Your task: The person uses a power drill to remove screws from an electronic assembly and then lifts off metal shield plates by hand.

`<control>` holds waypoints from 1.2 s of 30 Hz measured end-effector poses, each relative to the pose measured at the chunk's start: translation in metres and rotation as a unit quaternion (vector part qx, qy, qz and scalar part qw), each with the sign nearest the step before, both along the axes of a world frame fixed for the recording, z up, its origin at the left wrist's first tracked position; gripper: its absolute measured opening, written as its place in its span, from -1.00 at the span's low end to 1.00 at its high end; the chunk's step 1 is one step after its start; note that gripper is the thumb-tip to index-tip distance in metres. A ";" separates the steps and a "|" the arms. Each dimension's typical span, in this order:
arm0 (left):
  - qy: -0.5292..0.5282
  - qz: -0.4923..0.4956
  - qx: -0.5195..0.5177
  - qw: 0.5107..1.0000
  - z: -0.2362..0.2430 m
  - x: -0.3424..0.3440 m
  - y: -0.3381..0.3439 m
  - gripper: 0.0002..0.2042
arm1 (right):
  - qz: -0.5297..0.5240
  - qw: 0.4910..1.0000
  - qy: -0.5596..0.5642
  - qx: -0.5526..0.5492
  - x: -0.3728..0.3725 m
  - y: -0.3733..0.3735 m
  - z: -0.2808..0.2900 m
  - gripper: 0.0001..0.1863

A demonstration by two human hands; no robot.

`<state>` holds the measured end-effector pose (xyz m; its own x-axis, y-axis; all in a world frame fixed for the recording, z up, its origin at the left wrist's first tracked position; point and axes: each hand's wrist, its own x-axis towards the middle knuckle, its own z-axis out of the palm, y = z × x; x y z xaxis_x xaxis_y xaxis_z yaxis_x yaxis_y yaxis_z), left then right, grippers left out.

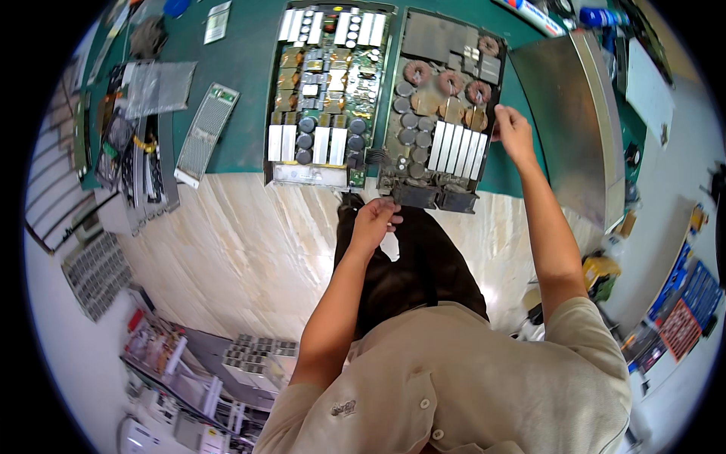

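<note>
Two opened electronic power modules lie side by side on a green work mat. The left, cleaner power module shows a green circuit board, silver heat sinks and dark round capacitors. Brown dust coats the right power module, which has copper-wound coils, grey capacitors and white heat sink fins. My right hand grips that dusty module's right side wall, fingers bent over the edge. Just below its front left corner, my left hand is closed with fingers curled together; anything between them is too small to make out. Dark cables join the modules.
A bent sheet-metal cover stands to the right on the mat. On the left are a perforated metal panel, a clear plastic bag and stacked electronic parts. A spray can lies at the far right.
</note>
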<state>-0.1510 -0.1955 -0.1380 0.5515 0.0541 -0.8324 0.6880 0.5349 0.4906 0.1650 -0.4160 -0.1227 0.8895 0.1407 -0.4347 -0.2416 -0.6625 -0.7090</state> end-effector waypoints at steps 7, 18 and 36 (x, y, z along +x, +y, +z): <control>-0.139 -0.187 0.115 0.965 0.047 0.014 0.076 -0.77 | 0.039 0.865 -0.463 -0.190 -0.071 -0.053 -0.066 -0.66; -0.222 -0.416 0.521 0.711 0.059 0.106 0.098 -0.65 | -0.027 0.846 -0.462 -0.265 -0.076 -0.046 -0.077 -0.51; -0.203 -0.601 0.457 0.624 0.064 0.133 0.103 -0.68 | -0.034 0.847 -0.437 -0.302 -0.080 -0.046 -0.076 -0.51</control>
<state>-0.0183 -0.0929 -0.0736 0.8057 -0.2515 -0.5362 0.0436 -0.8777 0.4772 0.0853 -0.4621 -0.1985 0.9055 0.0631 0.4197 0.1485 -0.9735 -0.1739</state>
